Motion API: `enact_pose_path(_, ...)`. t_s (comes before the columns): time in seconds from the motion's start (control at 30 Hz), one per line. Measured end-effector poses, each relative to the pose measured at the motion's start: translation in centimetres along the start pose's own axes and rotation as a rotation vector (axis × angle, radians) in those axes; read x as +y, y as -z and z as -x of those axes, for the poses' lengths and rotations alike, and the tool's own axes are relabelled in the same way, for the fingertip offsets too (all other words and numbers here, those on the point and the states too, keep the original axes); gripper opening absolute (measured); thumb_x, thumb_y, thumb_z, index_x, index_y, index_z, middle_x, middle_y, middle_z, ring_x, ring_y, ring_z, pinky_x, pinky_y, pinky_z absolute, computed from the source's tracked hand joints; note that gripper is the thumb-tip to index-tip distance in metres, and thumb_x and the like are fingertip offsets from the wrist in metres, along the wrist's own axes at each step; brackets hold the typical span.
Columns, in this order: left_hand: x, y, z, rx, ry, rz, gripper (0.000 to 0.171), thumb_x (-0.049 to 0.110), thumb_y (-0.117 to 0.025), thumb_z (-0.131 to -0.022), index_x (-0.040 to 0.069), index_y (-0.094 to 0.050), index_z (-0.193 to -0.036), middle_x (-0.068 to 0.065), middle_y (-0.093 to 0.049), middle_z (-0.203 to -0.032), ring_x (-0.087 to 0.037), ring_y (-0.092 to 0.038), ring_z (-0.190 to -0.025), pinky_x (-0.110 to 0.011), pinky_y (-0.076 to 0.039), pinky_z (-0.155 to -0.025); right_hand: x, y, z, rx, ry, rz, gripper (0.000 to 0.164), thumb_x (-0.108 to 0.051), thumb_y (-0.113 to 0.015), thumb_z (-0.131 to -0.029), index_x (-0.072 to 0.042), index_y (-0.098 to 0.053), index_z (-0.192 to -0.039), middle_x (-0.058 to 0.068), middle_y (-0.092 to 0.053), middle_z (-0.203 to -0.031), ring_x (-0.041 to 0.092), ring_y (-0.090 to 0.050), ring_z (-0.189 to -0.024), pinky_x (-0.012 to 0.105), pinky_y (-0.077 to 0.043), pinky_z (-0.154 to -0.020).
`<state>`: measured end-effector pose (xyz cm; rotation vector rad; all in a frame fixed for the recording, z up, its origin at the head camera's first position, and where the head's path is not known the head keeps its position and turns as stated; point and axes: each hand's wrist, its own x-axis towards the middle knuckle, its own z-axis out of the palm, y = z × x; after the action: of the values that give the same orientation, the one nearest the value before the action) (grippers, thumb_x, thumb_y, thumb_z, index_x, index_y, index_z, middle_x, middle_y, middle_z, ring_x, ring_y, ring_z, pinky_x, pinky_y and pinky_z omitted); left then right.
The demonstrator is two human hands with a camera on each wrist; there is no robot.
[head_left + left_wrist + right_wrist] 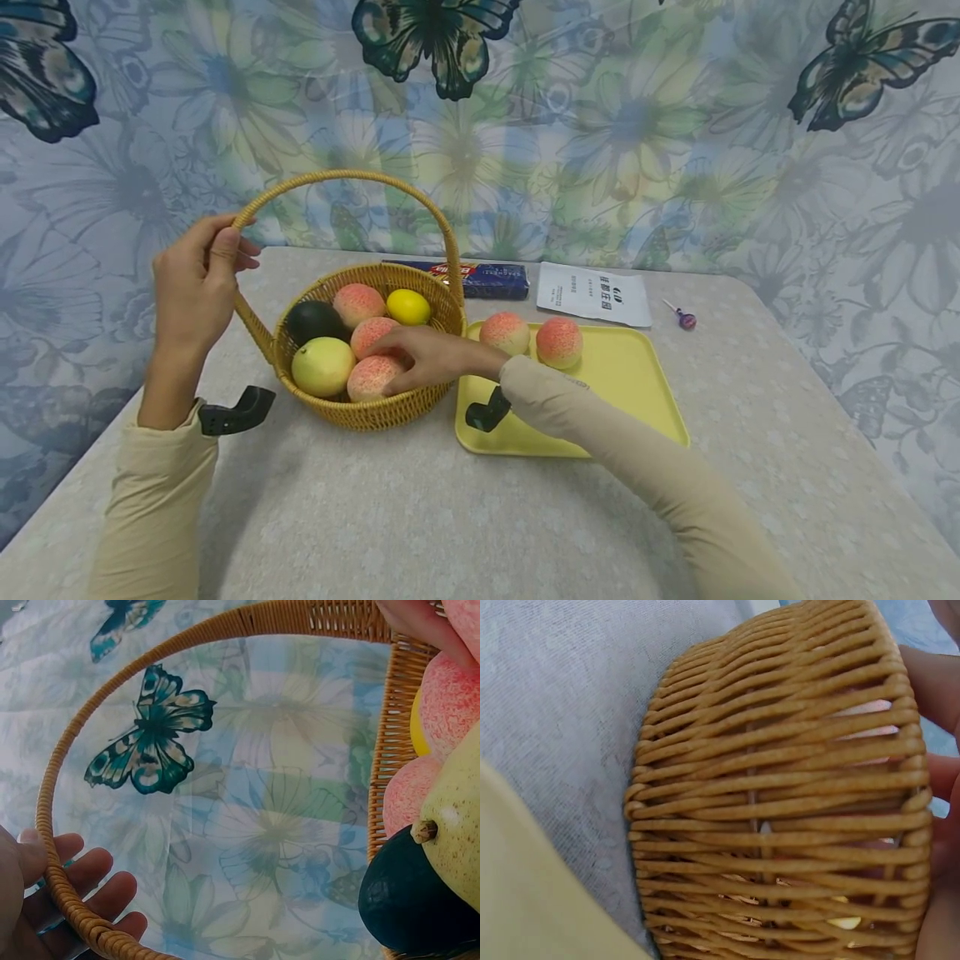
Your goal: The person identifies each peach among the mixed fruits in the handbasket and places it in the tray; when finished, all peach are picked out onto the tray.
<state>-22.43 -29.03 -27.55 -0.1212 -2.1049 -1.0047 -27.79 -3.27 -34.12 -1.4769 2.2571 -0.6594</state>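
A woven basket (pixel 367 415) with a tall arched handle (pixel 341 175) stands left of the middle of the table. My left hand (pixel 198 279) holds the handle's left side, thumb in front and fingers behind it, as the left wrist view also shows. Inside lie a dark green avocado (pixel 318 322), a yellow-green pear (pixel 323 367), a lemon (pixel 408 307) and several peaches (pixel 358 305). Over the basket's right rim reaches my right hand (pixel 427 357), its thumb and fingers around the front peach (pixel 372 379). Basket wicker hides most of that grip in the right wrist view.
A yellow tray (pixel 630 383) sits right of the basket, with two peaches (pixel 558 342) near its back edge; my right forearm crosses over it. Behind are a blue pasta box (pixel 495 281) and a white packet (pixel 594 293). A lollipop (pixel 686 318) lies at the back right.
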Motion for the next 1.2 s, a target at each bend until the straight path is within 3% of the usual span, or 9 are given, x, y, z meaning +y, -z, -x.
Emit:
enact_pose_path(0.17,0.0,0.0,0.0,-0.004,0.007,-0.006,0.033,0.026,-0.046,-0.101,0.006,-0.066,-0.117,0.019,-0.056,-0.079,0.009,-0.057,-0.068,-0.008,-0.045,-0.07,0.3,0.1,0.4,0.02,0.006,-0.106,0.057,-0.026,-0.071,-0.087,-0.012,-0.05,-0.138,0.001,-0.056,-0.118,0.013,-0.051,-0.093,0.021,-0.043,-0.08)
enact_pose_path(0.33,0.1,0.0,0.0,-0.005,0.01,-0.006,0.033,0.026,-0.046,-0.101,0.006,-0.066,-0.118,0.018,-0.056,-0.079,0.008,-0.057,-0.068,-0.008,-0.045,-0.07,0.3,0.1,0.7,0.035,0.014,-0.201,0.058,-0.026,-0.071,-0.087,-0.012,-0.048,-0.139,0.0,-0.057,-0.122,0.014,-0.056,-0.091,0.022,-0.048,-0.079)
enact_pose_path(0.6,0.0,0.0,0.1,-0.007,0.019,-0.014,0.033,0.026,-0.046,-0.101,0.007,-0.066,-0.118,0.018,-0.056,-0.078,0.008,-0.057,-0.068,-0.008,-0.044,-0.07,0.4,0.0,0.8,0.078,0.032,-0.255,0.059,-0.025,-0.068,-0.088,-0.015,-0.043,-0.14,0.003,-0.049,-0.138,0.011,-0.054,-0.113,0.023,-0.046,-0.09)
enact_pose_path(0.9,-0.1,0.1,0.2,-0.015,0.022,-0.004,0.032,0.025,-0.047,-0.101,0.007,-0.066,-0.118,0.016,-0.057,-0.079,0.007,-0.058,-0.069,-0.008,-0.045,-0.07,0.6,-0.2,1.1,0.199,0.008,-0.337,0.055,-0.024,-0.065,-0.089,-0.016,-0.044,-0.139,0.002,-0.048,-0.139,0.013,-0.049,-0.12,0.026,-0.044,-0.096)
enact_pose_path(1.2,-0.1,0.0,0.1,-0.018,0.033,-0.01,0.032,0.025,-0.046,-0.101,0.008,-0.066,-0.119,0.016,-0.057,-0.08,0.007,-0.058,-0.069,-0.008,-0.044,-0.07,1.0,0.2,2.3,0.313,0.023,-0.506,0.053,-0.02,-0.06,-0.091,-0.016,-0.042,-0.141,0.007,-0.048,-0.133,0.019,-0.058,-0.104,0.03,-0.051,-0.082)
